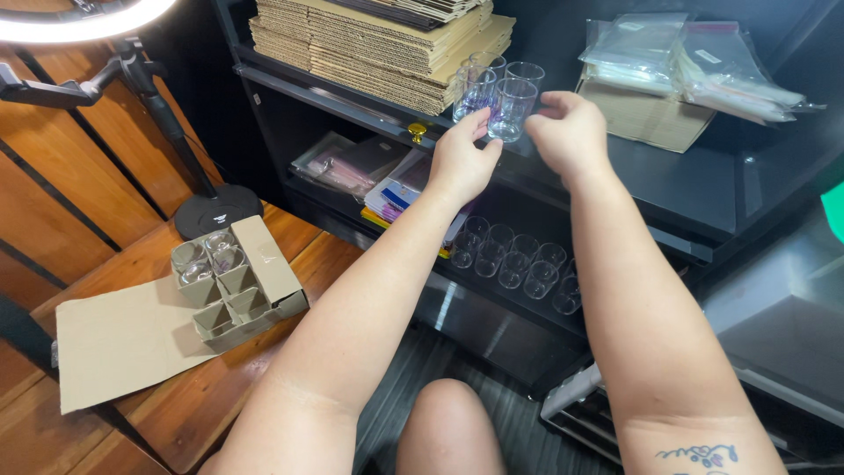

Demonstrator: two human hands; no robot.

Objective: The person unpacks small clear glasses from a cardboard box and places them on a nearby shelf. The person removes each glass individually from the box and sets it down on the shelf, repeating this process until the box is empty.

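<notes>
Before the black shelf unit (668, 189) stacked with flat cardboard (387, 44), I keep my left hand (462, 163) and right hand (567, 132) pinched on one clear glass (512, 110) among its cluster, lifting it straight to avoid knocking neighbours.
</notes>
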